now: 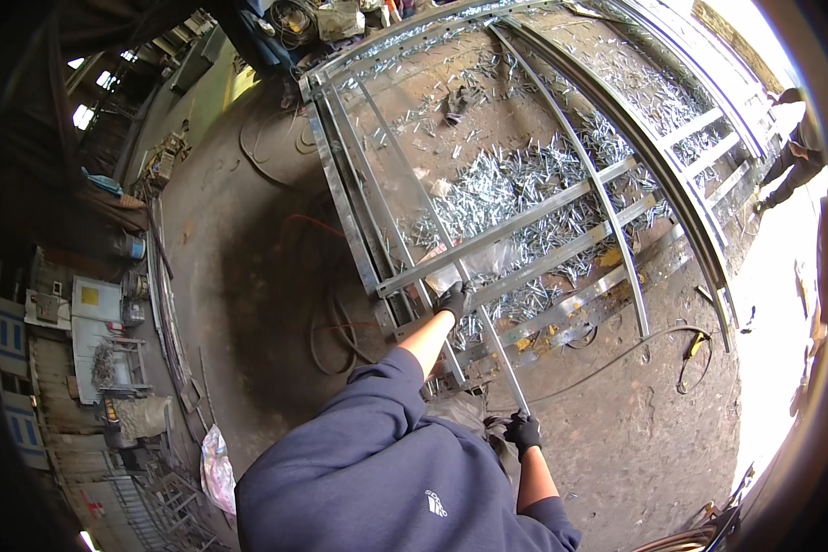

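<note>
While the black-gloved right hand (pixel 523 432) clasped the near end of a long, slim, silvery metal bar (pixel 498 346) across a grey metal frame (pixel 524 218), the black-gloved left hand (pixel 452 300) gripped it farther along. The bar looked stiff and slick, best held hands apart.

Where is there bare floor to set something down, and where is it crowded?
Best patch: the floor between the right hand and the yellow-and-black tool. More bare floor lies well left of the metal frame, past the dark hose and above the pinkish bag. Crowded: inside the frame, where silvery offcuts lie heaped.
</note>
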The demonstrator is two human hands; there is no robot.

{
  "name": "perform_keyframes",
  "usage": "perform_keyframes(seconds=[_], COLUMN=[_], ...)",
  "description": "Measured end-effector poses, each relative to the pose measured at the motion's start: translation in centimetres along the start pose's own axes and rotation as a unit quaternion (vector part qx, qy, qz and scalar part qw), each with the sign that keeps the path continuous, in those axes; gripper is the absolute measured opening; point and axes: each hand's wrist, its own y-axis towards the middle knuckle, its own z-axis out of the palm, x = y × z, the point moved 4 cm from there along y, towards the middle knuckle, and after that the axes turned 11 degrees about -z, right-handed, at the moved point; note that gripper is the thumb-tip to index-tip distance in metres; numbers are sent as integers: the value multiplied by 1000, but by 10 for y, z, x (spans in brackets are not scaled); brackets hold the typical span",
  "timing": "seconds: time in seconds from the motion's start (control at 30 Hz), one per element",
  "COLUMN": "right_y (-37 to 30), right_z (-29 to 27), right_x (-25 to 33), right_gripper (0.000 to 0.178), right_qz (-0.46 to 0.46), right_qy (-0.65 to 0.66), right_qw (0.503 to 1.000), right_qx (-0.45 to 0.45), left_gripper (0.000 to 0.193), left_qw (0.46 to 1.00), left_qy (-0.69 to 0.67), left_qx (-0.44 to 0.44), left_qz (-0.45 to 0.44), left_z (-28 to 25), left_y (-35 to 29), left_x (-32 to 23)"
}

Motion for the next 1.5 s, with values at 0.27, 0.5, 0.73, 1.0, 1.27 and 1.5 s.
perform_keyframes(seconds=[0.27,0.5,0.73,1.0,1.27,1.5], right_y=[2,66,95,63,22,70], right_z=[9,27,87,68,-41,-34], right_x=[11,-6,33,149,395,361], right_gripper=[12,33,43,44,51,33], right_qz=[-37,-140,-355,-187,-540,-334], right_qy=[-34,-153,-601,-523,-535,-233], right_qw=[989,960,694,828,562,912], right_qx=[140,188,176,78,-328,53], left_gripper=[30,37,53,61,48,45], left_qw=[996,999,986,972,940,932], left_qy=[-73,43,144,28,-331,-339], left_qx=[21,25,29,2,74,116], left_qz=[-55,-15,83,235,42,-51], left_z=[4,-15,-32,-54,-76,-67], left_y=[3,-26,-52,-101,-243,-338], left_x=[1,-10,-19,5,121,127])
